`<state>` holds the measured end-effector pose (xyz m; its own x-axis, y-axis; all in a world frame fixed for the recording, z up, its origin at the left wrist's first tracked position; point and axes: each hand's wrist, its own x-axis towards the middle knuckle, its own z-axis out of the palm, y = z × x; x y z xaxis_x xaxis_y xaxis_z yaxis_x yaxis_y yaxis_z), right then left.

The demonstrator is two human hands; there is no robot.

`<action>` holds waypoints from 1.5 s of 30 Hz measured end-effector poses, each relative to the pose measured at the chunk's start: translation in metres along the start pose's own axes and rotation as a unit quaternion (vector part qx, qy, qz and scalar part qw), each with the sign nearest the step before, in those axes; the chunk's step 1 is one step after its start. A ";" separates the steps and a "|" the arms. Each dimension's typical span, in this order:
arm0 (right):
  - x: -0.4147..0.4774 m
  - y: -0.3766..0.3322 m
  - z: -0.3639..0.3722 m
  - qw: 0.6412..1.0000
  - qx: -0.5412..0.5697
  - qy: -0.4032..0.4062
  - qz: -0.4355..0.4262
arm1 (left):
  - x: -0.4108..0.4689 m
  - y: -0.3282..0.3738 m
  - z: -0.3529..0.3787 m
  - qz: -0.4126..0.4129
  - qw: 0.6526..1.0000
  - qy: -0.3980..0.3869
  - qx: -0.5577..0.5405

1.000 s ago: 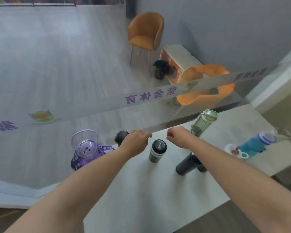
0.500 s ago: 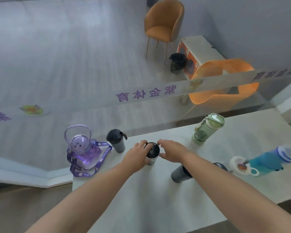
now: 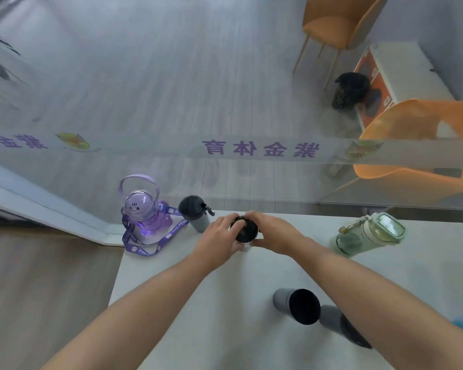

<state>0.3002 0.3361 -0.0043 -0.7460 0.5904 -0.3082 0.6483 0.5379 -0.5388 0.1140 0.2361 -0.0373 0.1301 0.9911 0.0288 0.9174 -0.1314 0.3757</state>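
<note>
A small flask with a black lid [image 3: 246, 232] stands upright near the far edge of the white table [image 3: 198, 316]. My left hand [image 3: 219, 236] curls round its left side. From the right, my right hand [image 3: 271, 233] wraps round it, fingers over the lid's far rim. Most of the flask's light body is hidden by both hands.
A purple jug with a strap [image 3: 145, 214] and a grey tumbler with a black lid [image 3: 194, 213] stand to the left. A green bottle [image 3: 372, 233] is at the right. Two grey cups [image 3: 300, 305] stand near my right forearm. A glass wall runs behind the table.
Both hands came in from either side of the flask and closed round it. The view has tilted further down over the table.
</note>
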 end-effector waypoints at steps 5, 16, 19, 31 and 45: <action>0.026 0.000 -0.009 1.000 0.012 0.004 0.010 | 0.024 -0.019 -0.008 -0.006 0.999 -0.007 0.036; 0.037 0.004 -0.016 0.999 0.013 0.022 0.024 | 0.040 -0.022 -0.008 -0.005 0.999 -0.006 0.045; 0.025 0.001 -0.019 0.998 0.029 0.029 0.041 | 0.032 -0.013 -0.012 0.010 0.997 0.031 0.063; -0.111 0.005 -0.038 0.970 -0.034 0.100 0.220 | -0.023 0.119 -0.014 0.278 0.947 -0.139 -0.076; -0.165 0.014 -0.035 0.960 0.003 0.116 0.254 | -0.010 0.140 -0.004 0.219 0.967 -0.124 -0.026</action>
<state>0.4373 0.2674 0.0663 -0.2781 0.8948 -0.3493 0.9185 0.1413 -0.3693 0.2398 0.2084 0.0191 0.5944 0.8038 -0.0240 0.7345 -0.5306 0.4230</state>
